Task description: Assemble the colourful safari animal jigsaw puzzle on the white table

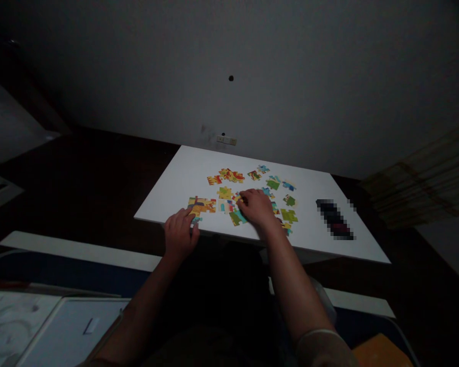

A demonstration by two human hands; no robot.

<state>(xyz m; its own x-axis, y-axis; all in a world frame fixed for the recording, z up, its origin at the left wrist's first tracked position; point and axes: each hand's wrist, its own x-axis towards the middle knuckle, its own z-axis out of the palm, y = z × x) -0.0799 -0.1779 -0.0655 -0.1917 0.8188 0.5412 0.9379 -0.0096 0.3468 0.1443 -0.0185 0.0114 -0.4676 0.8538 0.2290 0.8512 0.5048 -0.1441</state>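
My left hand (179,233) rests at the table's near edge. Its fingers are stretched over the lower left of a joined group of jigsaw pieces (205,205) in yellow and orange. Closer to the middle, my right hand (257,208) reaches over loose pieces, thumb and fingers drawn together at a small puzzle piece (236,198) that they partly hide. Beside its fingertips lie a yellow piece (225,192), a pale piece (225,206) and a green piece (237,218). Other pieces are partly covered by the right hand and forearm.
On the white table (309,188), a red and yellow cluster (231,176) lies toward the back. Several green and blue pieces (289,200) are scattered right of my right hand. A dark pixelated object (334,219) lies at the right. Behind the table stands a wall with a socket (226,140).
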